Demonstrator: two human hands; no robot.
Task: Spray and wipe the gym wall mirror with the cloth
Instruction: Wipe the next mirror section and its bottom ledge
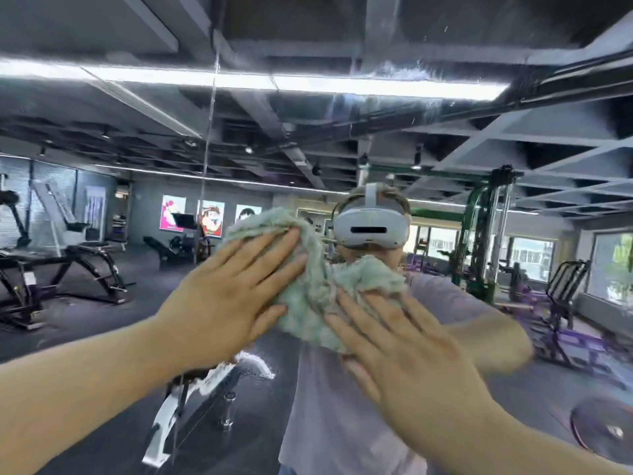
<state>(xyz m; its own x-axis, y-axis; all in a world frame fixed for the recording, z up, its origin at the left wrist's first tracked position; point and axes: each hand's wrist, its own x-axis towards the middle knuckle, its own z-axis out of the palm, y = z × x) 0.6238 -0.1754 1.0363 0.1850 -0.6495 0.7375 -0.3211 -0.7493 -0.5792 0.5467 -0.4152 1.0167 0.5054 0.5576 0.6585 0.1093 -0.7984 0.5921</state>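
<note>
The wall mirror fills the whole view and reflects the gym and a person in a headset. A fluffy pale green cloth is bunched flat against the glass at the centre. My left hand presses on the cloth's left side with straight fingers. My right hand presses on its lower right side, fingers spread and straight. Wet streaks and droplets show on the glass high up and a white foamy smear sits below the cloth. No spray bottle is in view.
A vertical seam between mirror panels runs down left of the cloth. Weight benches and a green cable rack appear only as reflections.
</note>
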